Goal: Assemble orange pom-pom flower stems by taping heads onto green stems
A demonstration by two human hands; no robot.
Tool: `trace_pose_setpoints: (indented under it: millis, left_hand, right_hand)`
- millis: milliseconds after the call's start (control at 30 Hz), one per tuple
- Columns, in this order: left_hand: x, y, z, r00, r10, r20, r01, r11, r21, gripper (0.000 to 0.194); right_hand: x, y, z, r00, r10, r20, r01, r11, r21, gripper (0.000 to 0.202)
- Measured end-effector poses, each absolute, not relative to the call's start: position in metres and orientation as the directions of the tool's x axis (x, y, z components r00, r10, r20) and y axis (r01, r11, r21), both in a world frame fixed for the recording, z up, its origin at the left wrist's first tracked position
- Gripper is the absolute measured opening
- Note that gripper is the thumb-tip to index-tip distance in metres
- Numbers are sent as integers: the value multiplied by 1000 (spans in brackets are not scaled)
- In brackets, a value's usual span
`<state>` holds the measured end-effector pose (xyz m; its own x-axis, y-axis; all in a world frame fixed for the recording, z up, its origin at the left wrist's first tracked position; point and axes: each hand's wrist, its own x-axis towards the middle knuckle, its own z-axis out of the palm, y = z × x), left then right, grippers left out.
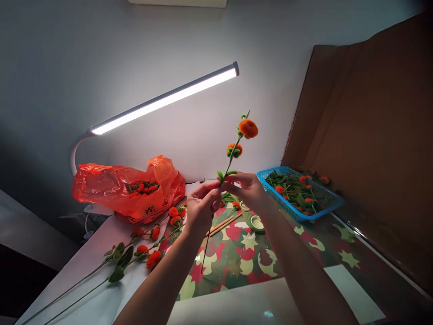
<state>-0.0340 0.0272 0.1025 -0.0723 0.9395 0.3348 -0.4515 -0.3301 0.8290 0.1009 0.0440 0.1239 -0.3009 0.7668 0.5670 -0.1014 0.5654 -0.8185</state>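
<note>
Between both hands [221, 196], a green-stemmed flower sprig [238, 137], fuzzy orange blooms atop.

Slim, bare forearms [158, 280], bare left hand [202, 208], bare right hand [249, 192].

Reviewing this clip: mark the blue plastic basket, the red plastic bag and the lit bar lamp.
Blue plastic basket [283, 205]: head view, on its near side wall.
Red plastic bag [101, 184]: head view, on its left side.
Lit bar lamp [165, 101]: head view, mid-tube.
</note>
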Motion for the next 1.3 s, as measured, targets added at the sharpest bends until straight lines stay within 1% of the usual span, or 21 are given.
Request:
trace_pose_setpoints:
  millis: [67,133,233,333,400,467,533,600,667,767,933,1000,1067,1133,1200,1267,1300]
  left_hand:
    - [-34,29,104,8,958,286,-475,-248,844,14]
    - [-34,32,102,41,959,282,-460,-232,857,15]
    - [-35,34,98,-3,942,336,-379,-312,871,18]
    - [-35,32,97,-80,906,416,-292,-420,859,20]
    - [-35,30,99,-90,906,414,-296,-421,857,19]
    - [-34,29,102,-53,934,353,-352,-348,869,18]
    - [-34,29,105,15,963,268,-414,-238,878,17]
    - [-35,30,107,89,976,199,-445,-140,885,18]
    - [-36,31,109,163,975,151,-444,-64,894,20]
    - [-39,31,111,247,962,113,-433,6,902,21]
    - [-43,33,112,362,930,69,-423,98,901,20]
    - [-44,35,111,371,927,53,-406,110,907,22]
    - [-45,36,111,315,947,64,-384,65,921,25]
    - [-45,34,111,202,969,144,-337,-69,939,25]
    - [-44,31,110,78,952,294,-237,-269,933,22]
    - [-43,26,109,-17,890,456,-76,-456,887,17]
    - [-43,23,109,-44,852,522,11,-522,853,15]
  right_hand:
    - [105,46,123,-361,762,538,-111,537,-836,20]
    - [108,49,122,-348,763,545,-84,553,-829,19]
    - [107,51,120,-272,784,558,-45,569,-821,20]
    - [102,51,119,-221,796,563,-63,565,-823,22]
    - [100,51,120,-228,800,555,-94,549,-830,21]
    - [101,50,121,-276,807,522,-128,508,-852,21]
    - [103,50,121,-332,810,483,-132,467,-874,22]
    - [107,50,121,-351,805,477,-86,480,-873,22]
    - [110,50,121,-351,791,502,-8,533,-846,22]
    - [112,49,121,-359,761,540,50,593,-804,22]
    - [111,49,122,-381,722,578,10,629,-778,23]
    - [111,51,121,-378,726,575,0,621,-784,23]
    - [111,52,120,-366,734,572,-35,603,-797,21]
    - [110,53,119,-345,750,564,-71,578,-813,21]
    - [108,53,119,-328,770,548,-91,551,-829,21]
    - [107,53,118,-306,785,538,-94,537,-838,21]
    - [106,53,117,-297,789,538,-95,536,-839,20]
